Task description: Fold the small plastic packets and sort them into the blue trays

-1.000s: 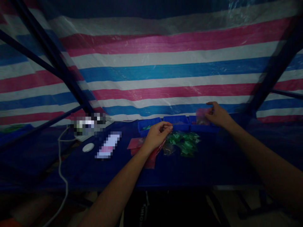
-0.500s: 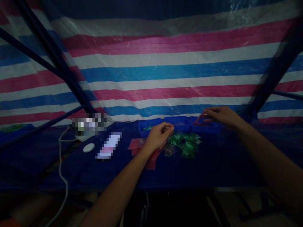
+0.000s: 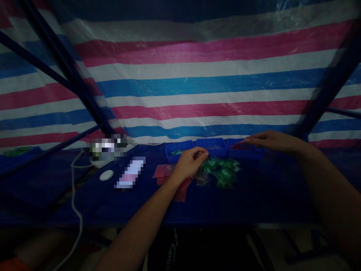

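My left hand [image 3: 191, 162] is closed, thumb against curled fingers, above a pile of red plastic bags [image 3: 181, 192]. Whatever it may pinch is hidden. Over the right-hand blue bin [image 3: 245, 153], my right hand [image 3: 261, 140] holds a small red plastic bag [image 3: 237, 145] at its fingertips, low inside the bin. Heaped green plastic packets [image 3: 224, 173] lie between my hands on the table. Beside them sits a small clear bag [image 3: 202, 179] with dark contents too small to name.
Two more blue bins, the left [image 3: 179, 148] and the middle [image 3: 211, 146], stand in the same row. To the left are a blurred-out phone-like thing [image 3: 130, 173], a white round disc [image 3: 106, 175] and a white cable [image 3: 73, 195]. Striped sheeting [image 3: 197, 86] hangs behind the blue table [image 3: 254, 207].
My right hand has lowered the red plastic bag, which now lies down in the right-hand bin. My left hand has stayed almost where it was.
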A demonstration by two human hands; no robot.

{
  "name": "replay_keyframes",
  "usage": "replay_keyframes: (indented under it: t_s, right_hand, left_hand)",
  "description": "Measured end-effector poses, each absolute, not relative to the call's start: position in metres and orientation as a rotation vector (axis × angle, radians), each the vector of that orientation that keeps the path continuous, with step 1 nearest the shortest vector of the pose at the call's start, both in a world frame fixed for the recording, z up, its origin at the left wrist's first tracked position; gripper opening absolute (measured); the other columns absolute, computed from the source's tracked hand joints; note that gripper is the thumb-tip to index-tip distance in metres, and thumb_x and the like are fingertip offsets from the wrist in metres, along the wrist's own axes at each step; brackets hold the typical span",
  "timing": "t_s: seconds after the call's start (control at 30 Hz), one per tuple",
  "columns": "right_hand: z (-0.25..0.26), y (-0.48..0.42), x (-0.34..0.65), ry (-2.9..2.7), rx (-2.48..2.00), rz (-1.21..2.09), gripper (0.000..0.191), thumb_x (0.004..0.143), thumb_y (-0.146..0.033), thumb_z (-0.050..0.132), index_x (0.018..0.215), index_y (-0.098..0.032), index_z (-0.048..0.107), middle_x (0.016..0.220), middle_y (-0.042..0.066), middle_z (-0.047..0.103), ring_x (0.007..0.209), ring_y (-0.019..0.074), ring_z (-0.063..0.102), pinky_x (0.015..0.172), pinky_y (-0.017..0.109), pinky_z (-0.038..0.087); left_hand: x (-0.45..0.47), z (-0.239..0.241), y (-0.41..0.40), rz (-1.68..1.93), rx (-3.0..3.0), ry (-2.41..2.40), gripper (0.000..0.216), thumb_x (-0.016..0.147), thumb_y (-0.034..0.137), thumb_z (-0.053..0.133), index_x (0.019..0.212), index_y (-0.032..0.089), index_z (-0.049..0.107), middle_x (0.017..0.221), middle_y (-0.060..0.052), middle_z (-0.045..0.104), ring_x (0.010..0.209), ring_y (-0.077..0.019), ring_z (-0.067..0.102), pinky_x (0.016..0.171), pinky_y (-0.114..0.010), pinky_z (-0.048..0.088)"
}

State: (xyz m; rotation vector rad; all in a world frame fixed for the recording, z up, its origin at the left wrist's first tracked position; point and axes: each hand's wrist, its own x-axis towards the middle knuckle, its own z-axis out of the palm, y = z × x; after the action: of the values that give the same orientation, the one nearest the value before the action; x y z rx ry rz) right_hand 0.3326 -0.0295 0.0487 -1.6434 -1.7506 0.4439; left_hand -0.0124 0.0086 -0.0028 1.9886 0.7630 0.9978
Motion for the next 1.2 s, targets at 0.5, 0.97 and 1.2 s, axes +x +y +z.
replay_keyframes:
  t_s: [0.5,0.97,1.2]
  right_hand:
    - [0.032,-0.016,0.329,-2.342,-1.645,0.232,0.051,0.094,-0.063,0.044,0.105,-0.025,0.075,0.091,0.005,0.077,0.078,0.0236,0.069,0.069,0.032,0.046]
    - [0.024,-0.013,0.320,-2.341,-1.729,0.236,0.058,0.093,-0.068,0.039,0.097,-0.022,0.075,0.080,0.008,0.074,0.068,0.0237,0.067,0.066,0.034,0.047]
    - [0.024,-0.014,0.321,-2.254,-1.773,0.021,0.058,0.094,-0.066,0.039,0.095,-0.021,0.075,0.084,0.010,0.075,0.071,0.0249,0.069,0.066,0.034,0.047]
  left_hand:
    - [-0.013,0.001,0.007,0.982,2.048,0.772,0.029,0.095,0.044,0.058,0.101,0.018,0.070,0.090,-0.007,0.073,0.080,-0.0175,0.067,0.074,-0.031,0.052]
    - [-0.013,-0.003,0.008,0.953,2.112,0.811,0.029,0.096,0.043,0.056,0.104,0.019,0.070,0.090,-0.006,0.074,0.078,-0.0169,0.068,0.072,-0.030,0.053]
    - [-0.015,0.008,0.001,0.972,2.540,0.832,0.021,0.096,0.035,0.056,0.101,0.020,0.071,0.098,-0.005,0.072,0.093,-0.0191,0.067,0.087,-0.035,0.051]
